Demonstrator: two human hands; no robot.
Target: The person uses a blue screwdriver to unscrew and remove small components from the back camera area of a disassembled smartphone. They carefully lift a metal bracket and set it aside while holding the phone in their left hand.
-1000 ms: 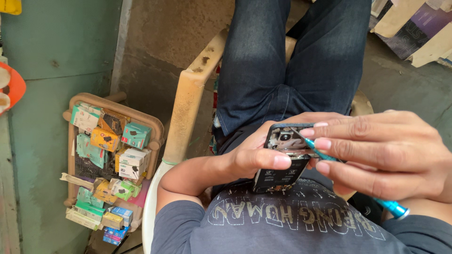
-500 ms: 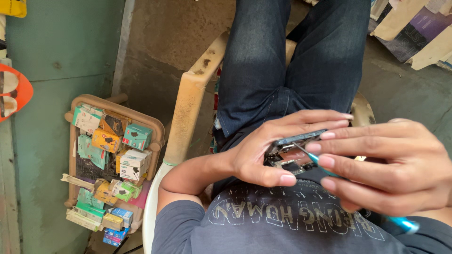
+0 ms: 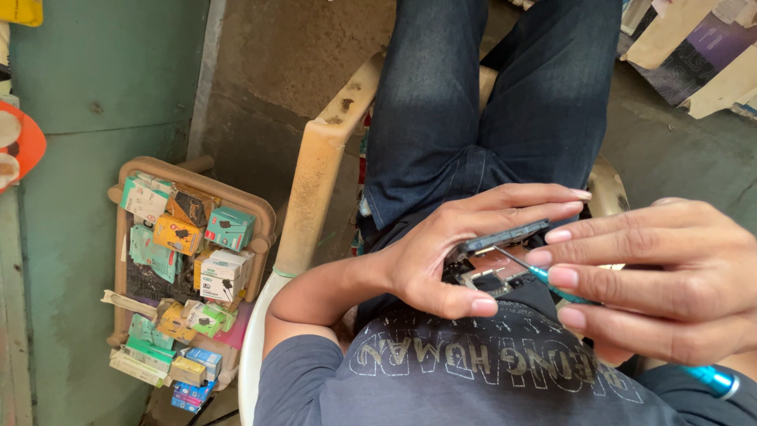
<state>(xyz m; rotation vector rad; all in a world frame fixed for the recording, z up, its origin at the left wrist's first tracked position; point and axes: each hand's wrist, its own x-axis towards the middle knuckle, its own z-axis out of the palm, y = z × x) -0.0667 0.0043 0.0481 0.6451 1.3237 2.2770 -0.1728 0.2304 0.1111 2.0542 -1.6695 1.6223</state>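
Observation:
My left hand [image 3: 461, 244] grips an opened phone [image 3: 497, 264] with its circuit board exposed, tilted on edge over my lap. My right hand [image 3: 654, 276] holds a small screwdriver [image 3: 544, 276] with a teal shaft; its tip rests on the phone's board. The blue end of the screwdriver's handle [image 3: 714, 379] sticks out below my right wrist. I sit on a plastic chair [image 3: 315, 181], wearing blue jeans [image 3: 481, 102] and a grey shirt.
To the left a brown tray [image 3: 260, 213] holds several small coloured boxes [image 3: 177, 260]. A green wall [image 3: 87, 79] stands behind it. An orange object [image 3: 20, 146] is at the left edge. Cardboard and boxes [image 3: 694, 47] lie at the top right.
My left hand has turned the phone from face-up to tilted on edge. My right hand has shifted a little to the right, keeping the screwdriver tip on the board.

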